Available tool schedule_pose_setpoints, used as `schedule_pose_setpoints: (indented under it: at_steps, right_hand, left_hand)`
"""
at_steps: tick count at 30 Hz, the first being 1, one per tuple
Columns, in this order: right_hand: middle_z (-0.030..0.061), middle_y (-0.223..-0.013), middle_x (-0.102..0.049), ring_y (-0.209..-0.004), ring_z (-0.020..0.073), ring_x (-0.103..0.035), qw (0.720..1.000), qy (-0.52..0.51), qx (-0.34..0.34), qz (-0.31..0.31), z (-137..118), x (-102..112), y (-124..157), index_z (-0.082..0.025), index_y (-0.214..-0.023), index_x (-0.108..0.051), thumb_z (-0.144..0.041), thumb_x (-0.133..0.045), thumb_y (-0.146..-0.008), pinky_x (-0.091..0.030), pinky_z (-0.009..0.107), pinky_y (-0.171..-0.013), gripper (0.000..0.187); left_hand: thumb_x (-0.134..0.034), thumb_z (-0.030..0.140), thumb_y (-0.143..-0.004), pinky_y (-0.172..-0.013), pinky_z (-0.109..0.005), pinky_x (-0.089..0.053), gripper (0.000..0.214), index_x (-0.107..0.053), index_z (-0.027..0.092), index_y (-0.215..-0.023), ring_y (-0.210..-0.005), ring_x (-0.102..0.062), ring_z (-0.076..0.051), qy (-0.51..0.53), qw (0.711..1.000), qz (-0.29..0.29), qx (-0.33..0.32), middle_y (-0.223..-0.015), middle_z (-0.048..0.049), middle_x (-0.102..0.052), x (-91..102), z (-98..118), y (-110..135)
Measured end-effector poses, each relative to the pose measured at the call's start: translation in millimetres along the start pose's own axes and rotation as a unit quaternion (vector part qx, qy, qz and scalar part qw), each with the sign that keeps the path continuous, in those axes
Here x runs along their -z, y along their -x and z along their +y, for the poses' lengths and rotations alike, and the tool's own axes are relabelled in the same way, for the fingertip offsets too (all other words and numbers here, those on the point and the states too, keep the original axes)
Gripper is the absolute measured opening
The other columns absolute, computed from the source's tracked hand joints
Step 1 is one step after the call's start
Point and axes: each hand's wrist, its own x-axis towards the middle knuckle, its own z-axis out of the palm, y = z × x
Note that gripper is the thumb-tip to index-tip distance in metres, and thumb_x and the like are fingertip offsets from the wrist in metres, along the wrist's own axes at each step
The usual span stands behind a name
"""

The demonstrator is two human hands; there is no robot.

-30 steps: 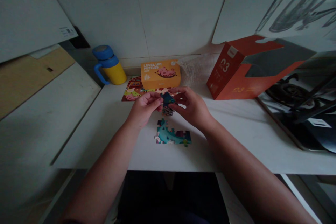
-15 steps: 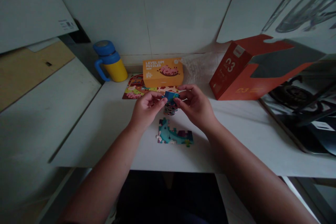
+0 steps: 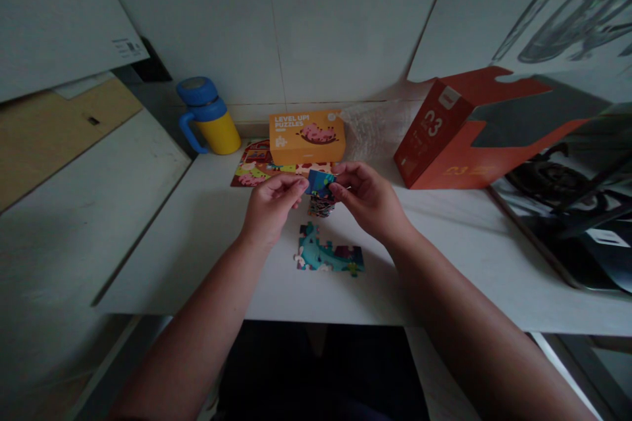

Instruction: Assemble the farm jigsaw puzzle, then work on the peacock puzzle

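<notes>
A small blue puzzle piece (image 3: 320, 181) is held up between my two hands, over a stack of puzzle pieces (image 3: 322, 206) on the white counter. My left hand (image 3: 277, 200) pinches its left edge with thumb and forefinger. On the opposite edge, my right hand (image 3: 364, 197) grips it in the same way, thumb in front. Nearer to me lies a joined section of puzzle (image 3: 323, 253), teal and purple with a roughly L-shaped outline. My fingers partly cover the held piece.
Behind my hands stand a yellow puzzle box (image 3: 307, 138) and a colourful farm picture (image 3: 251, 168) lying flat. A blue and yellow flask (image 3: 212, 118) is back left. Clear plastic wrap (image 3: 378, 128), an orange box (image 3: 444, 138) and a black stove (image 3: 567, 223) are to the right.
The blue piece has tilted a little, and more of its face shows. My left fingers have shifted slightly left, towards its edge. The joined section stays in place.
</notes>
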Motion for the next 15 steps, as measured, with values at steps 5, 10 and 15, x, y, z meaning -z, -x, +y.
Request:
schedule_pose_setpoints:
  at_steps: [5, 10, 15]
  right_hand:
    - [0.0044, -0.099, -0.075, -0.089, 0.0185, -0.072, 1.000, 0.022, 0.003, -0.006, 2.5, 1.8, 1.6, -0.023, -0.115, -0.065, -0.053, -0.077, -0.094, -0.062, 0.034, -0.080, 0.038]
    - [0.0055, -0.103, -0.075, -0.091, 0.0198, -0.072, 0.997, 0.077, 0.019, 0.005, 6.3, 3.9, 3.5, -0.024, -0.118, -0.067, -0.049, -0.074, -0.097, -0.063, 0.037, -0.082, 0.033]
    - [0.0050, -0.103, -0.075, -0.087, 0.0186, -0.071, 0.994, 0.104, 0.028, 0.030, 6.7, 8.6, 0.9, -0.024, -0.120, -0.067, -0.048, -0.070, -0.099, -0.063, 0.035, -0.078, 0.032]
  left_hand:
    - [-0.092, 0.041, -0.078, -0.056, -0.024, -0.046, 0.023, -0.081, 0.022, -0.085, -0.062, -0.055, -0.010, -0.004, 0.999, 0.014, -0.040, -0.084, -0.0019, -0.074, -0.7, -0.2, 0.4]
    - [-0.093, 0.041, -0.075, -0.055, -0.022, -0.044, 0.027, -0.079, 0.021, -0.085, -0.062, -0.054, -0.008, 0.035, 0.999, 0.020, -0.024, -0.085, -0.0017, -0.075, -2.8, 5.7, 0.7]
    - [-0.096, 0.039, -0.069, -0.054, -0.019, -0.043, 0.032, -0.075, 0.021, -0.084, -0.058, -0.052, -0.006, 0.118, 0.992, 0.044, 0.029, -0.073, 0.0032, -0.065, 0.3, 14.9, -3.4]
